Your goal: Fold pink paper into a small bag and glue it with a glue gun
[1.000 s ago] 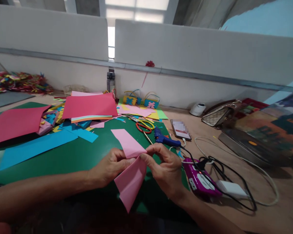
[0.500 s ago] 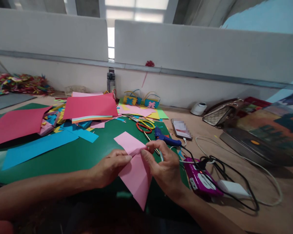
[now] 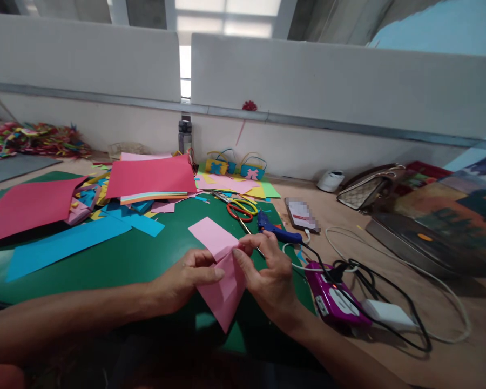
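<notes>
Between my hands, above the green mat [image 3: 154, 265], is a sheet of pink paper [image 3: 224, 286] with a crease across its middle. My left hand [image 3: 186, 281] grips its left edge, thumb on top and fingers mostly beneath. My right hand [image 3: 269, 275] pinches the right end of the crease between thumb and fingertips. The paper's lower part tapers to a point toward me, and its upper flap lies to the far left. Just beyond my right hand are a blue glue gun [image 3: 279, 232] and scissors with red and yellow handles [image 3: 243, 208].
Blue paper strips [image 3: 68, 246], red sheets [image 3: 149, 175] and paper scraps lie on the left. Small paper baskets [image 3: 251, 172] stand at the back. To the right are a phone [image 3: 302, 213], a purple power strip [image 3: 336, 297], tangled cables and a handbag [image 3: 368, 186].
The lower part of the pink paper has tilted, its tip now higher and further left. My left thumb has shifted slightly right and down. Both hands keep their hold.
</notes>
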`<control>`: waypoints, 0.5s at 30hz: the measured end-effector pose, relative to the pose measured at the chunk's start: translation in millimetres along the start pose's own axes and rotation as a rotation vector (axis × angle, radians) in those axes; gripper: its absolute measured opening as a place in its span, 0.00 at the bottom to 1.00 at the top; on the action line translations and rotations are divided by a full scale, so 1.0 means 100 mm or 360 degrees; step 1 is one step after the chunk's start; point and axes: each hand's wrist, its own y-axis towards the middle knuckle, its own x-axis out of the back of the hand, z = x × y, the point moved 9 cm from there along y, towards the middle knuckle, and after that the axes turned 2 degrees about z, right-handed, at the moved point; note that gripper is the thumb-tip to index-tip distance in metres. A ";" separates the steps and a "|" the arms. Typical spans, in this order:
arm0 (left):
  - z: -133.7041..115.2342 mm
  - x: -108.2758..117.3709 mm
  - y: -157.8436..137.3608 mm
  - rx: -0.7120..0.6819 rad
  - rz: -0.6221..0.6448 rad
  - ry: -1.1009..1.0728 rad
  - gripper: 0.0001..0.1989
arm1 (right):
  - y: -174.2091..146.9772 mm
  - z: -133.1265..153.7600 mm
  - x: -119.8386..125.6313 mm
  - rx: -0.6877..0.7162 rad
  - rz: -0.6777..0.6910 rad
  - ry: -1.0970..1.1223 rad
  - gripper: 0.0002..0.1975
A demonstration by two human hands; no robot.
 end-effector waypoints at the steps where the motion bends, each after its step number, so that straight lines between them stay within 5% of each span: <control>1: 0.01 0.01 0.00 0.0006 -0.0010 0.0014 0.16 | 0.00 0.00 0.00 0.0008 -0.0001 -0.0007 0.03; 9: 0.05 0.09 -0.01 0.0010 -0.0206 0.0003 0.17 | -0.02 0.01 -0.01 0.0027 0.0021 -0.0044 0.03; 15: 0.02 -0.01 0.00 -0.0023 -0.0124 -0.0166 0.16 | -0.02 0.09 -0.03 0.0138 0.0063 -0.0111 0.05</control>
